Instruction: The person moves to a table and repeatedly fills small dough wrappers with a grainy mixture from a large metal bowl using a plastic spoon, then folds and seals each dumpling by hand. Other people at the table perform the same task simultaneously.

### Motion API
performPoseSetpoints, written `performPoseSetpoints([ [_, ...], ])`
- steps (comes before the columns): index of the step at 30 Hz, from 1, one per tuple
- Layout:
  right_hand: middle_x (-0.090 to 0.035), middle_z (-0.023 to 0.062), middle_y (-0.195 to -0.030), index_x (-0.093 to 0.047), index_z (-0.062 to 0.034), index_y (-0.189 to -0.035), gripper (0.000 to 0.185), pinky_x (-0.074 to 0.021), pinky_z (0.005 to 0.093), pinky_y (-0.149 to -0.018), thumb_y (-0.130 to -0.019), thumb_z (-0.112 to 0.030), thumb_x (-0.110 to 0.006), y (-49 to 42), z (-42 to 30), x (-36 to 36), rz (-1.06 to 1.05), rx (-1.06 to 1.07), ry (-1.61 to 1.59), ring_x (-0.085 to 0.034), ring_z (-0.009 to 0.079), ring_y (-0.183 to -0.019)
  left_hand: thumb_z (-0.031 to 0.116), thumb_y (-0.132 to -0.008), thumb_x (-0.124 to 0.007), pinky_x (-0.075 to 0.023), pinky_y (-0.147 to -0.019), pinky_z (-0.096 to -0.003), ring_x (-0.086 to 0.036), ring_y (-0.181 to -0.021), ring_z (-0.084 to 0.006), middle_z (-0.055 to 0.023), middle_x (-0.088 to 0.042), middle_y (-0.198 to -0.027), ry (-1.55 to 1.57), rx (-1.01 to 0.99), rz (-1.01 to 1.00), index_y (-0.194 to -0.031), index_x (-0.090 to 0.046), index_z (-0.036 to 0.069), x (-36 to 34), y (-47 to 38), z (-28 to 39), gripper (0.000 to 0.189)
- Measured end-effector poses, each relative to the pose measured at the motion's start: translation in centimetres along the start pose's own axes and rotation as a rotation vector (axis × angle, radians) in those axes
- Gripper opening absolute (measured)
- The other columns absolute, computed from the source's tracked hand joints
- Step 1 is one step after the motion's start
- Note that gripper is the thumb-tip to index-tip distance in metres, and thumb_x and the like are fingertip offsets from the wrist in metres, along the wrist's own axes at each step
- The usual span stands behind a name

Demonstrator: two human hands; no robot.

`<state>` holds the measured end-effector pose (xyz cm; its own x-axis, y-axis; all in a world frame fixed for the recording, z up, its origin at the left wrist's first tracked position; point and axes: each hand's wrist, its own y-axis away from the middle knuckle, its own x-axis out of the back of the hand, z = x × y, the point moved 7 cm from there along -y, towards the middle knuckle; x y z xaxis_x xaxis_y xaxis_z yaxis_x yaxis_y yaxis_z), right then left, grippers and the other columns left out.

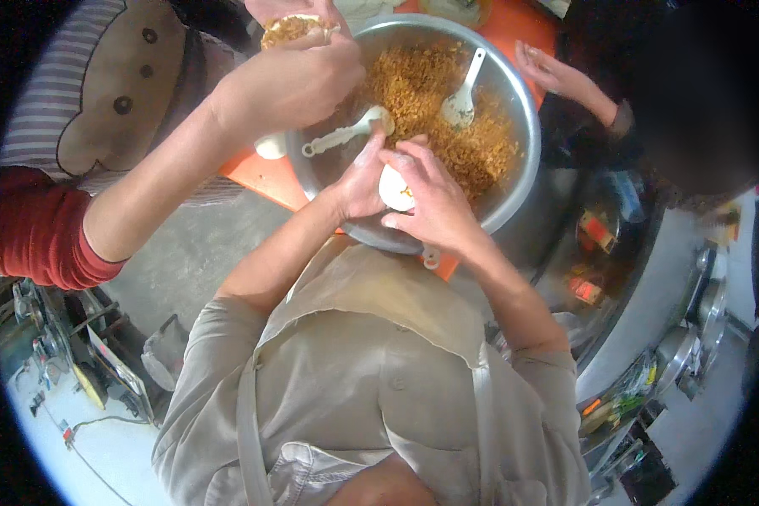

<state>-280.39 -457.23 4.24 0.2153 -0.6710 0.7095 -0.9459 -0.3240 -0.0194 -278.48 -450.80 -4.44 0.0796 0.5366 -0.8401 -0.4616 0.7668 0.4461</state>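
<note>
Between my two hands is a round piece of white dough (394, 188) with an orange-brown smear of filling on it. My left hand (362, 182) supports it from the left, thumb pointing up toward the bowl. Curled around its top and right side is my right hand (439, 197). Both hands are over the near part of a large metal bowl (530, 126) of crumbly golden-brown filling (411, 82). A white rice paddle (460, 104) rests in the filling. Another white spoon (341, 138) lies at the left, just beyond my left hand.
A co-worker's hand (329, 79) holds a filled dough wrapper (291, 30) over the bowl's left rim. Another person's hand (560, 76) is beyond the right rim. White dough (271, 147) sits on the orange tabletop (262, 180). A spoon handle (431, 257) projects over the near rim.
</note>
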Motion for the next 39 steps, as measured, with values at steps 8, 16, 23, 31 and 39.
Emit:
performPoseSetpoints([
  [8,-0.052,0.0039,-0.114,-0.048,-0.0075,-0.123,0.059,-0.0461,0.0303,-0.088,-0.067,0.003,-0.065,-5.1,7.0,4.7,0.06,-0.344,-0.885,-0.052,0.0152,-0.104,0.069,-0.083,-0.034,-0.0481,-0.086,-0.0414,-0.051,-0.106,-0.0237,-0.0124,-0.03,-0.139,-0.38,-0.061,-0.026,-0.142,-0.018,0.011,-0.7,2.4,2.8,0.085],
  [16,-0.058,0.0092,-0.098,-0.045,-0.0045,-0.123,0.058,-0.0512,0.0253,-0.071,-0.07,0.004,-0.067,-14.5,9.3,18.7,0.38,-0.154,-0.794,-0.059,0.016,-0.086,0.054,-0.084,-0.052,-0.0456,-0.086,-0.0362,-0.053,-0.103,-0.0207,-0.0104,-0.045,-0.129,-0.384,-0.111,0.018,-0.133,-0.036,0.006,1.1,5.9,3.4,0.07],
  [23,-0.058,0.012,-0.102,-0.043,-0.0025,-0.125,0.06,-0.0515,0.0286,-0.07,-0.071,-0.006,-0.069,-22.3,9.8,24.4,0.369,-0.09,-0.532,-0.06,0.0184,-0.082,0.047,-0.084,-0.057,-0.0458,-0.087,-0.0354,-0.052,-0.107,-0.02,-0.0103,-0.045,-0.129,-0.395,-0.071,-0.028,-0.134,-0.035,0.005,1.7,5.8,3.3,0.07],
  [31,-0.06,0.0095,-0.099,-0.046,-0.0031,-0.123,0.068,-0.0514,0.0289,-0.065,-0.063,-0.014,-0.077,-34.5,13.2,22.5,0.198,-0.3,-0.114,-0.06,0.0176,-0.076,0.042,-0.086,-0.056,-0.0458,-0.089,-0.0349,-0.05,-0.111,-0.0208,-0.0122,-0.043,-0.132,-0.299,-0.065,-0.139,-0.136,-0.031,0.002,0.7,5.9,3.9,0.069],
  [39,-0.06,0.0086,-0.105,-0.051,-0.0024,-0.119,0.059,-0.0495,0.0321,-0.08,-0.07,-0.025,-0.074,-42.5,15.6,8.7,0.073,-0.094,0.205,-0.058,0.0183,-0.096,0.043,-0.079,-0.064,-0.0423,-0.092,-0.0384,-0.047,-0.113,-0.0235,-0.011,-0.04,-0.133,-0.157,-0.023,-0.091,-0.135,-0.032,0.006,4.1,6.1,1.8,0.075],
])
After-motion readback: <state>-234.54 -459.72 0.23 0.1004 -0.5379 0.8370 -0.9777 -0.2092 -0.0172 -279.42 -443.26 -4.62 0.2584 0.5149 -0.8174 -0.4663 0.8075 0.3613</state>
